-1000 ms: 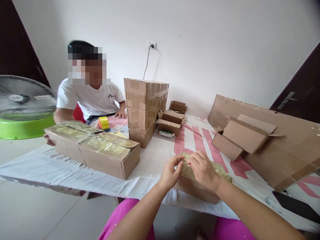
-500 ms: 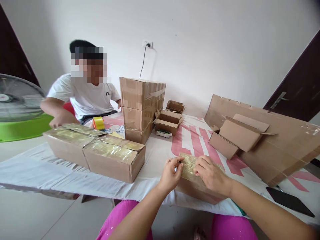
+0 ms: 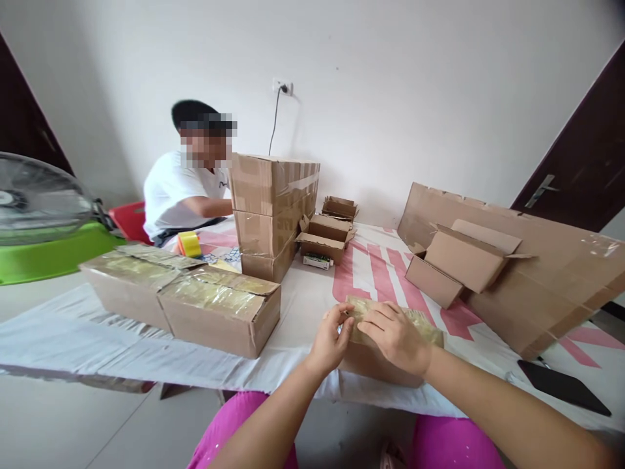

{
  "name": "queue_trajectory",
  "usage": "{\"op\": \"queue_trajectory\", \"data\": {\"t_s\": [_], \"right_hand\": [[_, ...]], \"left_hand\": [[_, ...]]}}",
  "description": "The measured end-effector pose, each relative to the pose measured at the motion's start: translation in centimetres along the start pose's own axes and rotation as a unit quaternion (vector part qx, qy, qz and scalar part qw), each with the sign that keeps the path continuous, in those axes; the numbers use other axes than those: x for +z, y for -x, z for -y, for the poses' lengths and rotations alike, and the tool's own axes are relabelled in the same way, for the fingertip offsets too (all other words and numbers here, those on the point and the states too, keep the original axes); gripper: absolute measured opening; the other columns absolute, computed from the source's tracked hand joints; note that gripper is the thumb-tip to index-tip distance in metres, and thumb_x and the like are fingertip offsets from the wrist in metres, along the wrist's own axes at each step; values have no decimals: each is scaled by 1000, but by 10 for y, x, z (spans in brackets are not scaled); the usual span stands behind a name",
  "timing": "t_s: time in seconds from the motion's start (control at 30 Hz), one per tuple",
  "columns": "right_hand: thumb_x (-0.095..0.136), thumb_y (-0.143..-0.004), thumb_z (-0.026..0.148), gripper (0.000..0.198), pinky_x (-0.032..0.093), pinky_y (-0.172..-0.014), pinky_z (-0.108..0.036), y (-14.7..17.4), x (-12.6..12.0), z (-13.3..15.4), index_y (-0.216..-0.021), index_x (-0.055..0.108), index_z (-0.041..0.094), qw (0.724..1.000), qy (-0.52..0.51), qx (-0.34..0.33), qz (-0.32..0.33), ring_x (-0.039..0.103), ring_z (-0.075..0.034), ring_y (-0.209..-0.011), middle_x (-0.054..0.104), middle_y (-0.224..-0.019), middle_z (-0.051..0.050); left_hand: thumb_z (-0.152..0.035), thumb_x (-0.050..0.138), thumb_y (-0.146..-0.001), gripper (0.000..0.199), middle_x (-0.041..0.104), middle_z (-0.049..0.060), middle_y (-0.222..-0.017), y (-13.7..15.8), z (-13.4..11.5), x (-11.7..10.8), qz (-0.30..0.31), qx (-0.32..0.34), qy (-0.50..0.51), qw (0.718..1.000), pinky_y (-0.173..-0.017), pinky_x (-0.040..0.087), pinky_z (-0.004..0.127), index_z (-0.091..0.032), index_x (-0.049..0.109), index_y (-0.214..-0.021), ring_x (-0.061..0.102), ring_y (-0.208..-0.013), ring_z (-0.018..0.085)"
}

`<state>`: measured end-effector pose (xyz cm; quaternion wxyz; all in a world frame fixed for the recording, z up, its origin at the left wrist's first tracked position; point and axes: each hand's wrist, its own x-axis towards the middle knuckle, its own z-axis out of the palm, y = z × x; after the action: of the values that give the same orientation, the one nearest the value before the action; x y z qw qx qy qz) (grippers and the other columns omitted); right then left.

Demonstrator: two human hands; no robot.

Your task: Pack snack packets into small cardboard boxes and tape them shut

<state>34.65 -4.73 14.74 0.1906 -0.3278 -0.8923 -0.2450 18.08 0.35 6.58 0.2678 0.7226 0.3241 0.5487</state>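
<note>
The left fingers (image 3: pixel 336 315) and right fingers (image 3: pixel 383 318) curl over one taped box (image 3: pixel 378 365) below them; whether they grip its tape, I cannot tell. Left of them lie two taped cartons (image 3: pixel 188 296); farther ahead-left, one three-tier stack (image 3: pixel 258 215).

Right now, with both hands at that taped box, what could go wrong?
The box sits close to the front edge of the table, so a hard pull might drag it off. The tape beside the right hand looks creased and might not lie flat. The dark flat object just beyond the right arm could get knocked.
</note>
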Motion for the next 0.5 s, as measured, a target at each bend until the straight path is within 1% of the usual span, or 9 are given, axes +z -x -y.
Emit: {"op": "queue_trajectory", "data": {"t_s": [0.1, 0.23, 0.3, 0.4, 0.5], "right_hand": [[40, -95, 12, 26, 44, -80, -36, 4, 5, -1, -87, 64, 18, 1000, 6, -14, 8, 52, -18, -84, 65, -83, -5], [40, -95, 12, 26, 45, -90, -36, 21, -6, -12, -89, 64, 19, 998, -39, -44, 24, 53, -18, -92, 66, -91, -4], [41, -95, 12, 25, 45, -93, -36, 29, -12, -16, -90, 65, 18, 997, -58, -49, 24, 54, -18, -96, 66, -93, -4], [41, -95, 11, 25, 47, -92, -35, 35, -18, -19, -91, 65, 18, 996, -74, -55, 24, 54, -18, -98, 67, -93, -4], [39, -95, 9, 28, 50, -89, -35, 37, -22, -21, -92, 65, 19, 995, -81, -56, 34, 56, -17, -96, 67, -93, -4]], "left_hand": [[-28, 48, -92, 21, 66, 1, -74, -1, 1, -4, 21, 17, -24, 999, -80, 47, 35, -22, 58, -109, 62, -80, 20], [-27, 48, -92, 19, 67, 3, -80, -2, 1, -3, 23, 29, -36, 999, -79, 47, 35, -22, 58, -107, 61, -83, 20], [-27, 48, -92, 20, 67, 3, -81, -1, 0, -1, 32, 38, -32, 998, -79, 47, 34, -23, 57, -109, 61, -83, 20], [-26, 47, -93, 20, 66, 2, -80, 1, -3, 1, 45, 54, -33, 997, -81, 46, 35, -23, 56, -111, 60, -81, 19], [-26, 47, -93, 19, 65, 1, -79, 2, -4, 2, 47, 57, -36, 997, -82, 47, 35, -23, 55, -110, 60, -81, 18]]}}
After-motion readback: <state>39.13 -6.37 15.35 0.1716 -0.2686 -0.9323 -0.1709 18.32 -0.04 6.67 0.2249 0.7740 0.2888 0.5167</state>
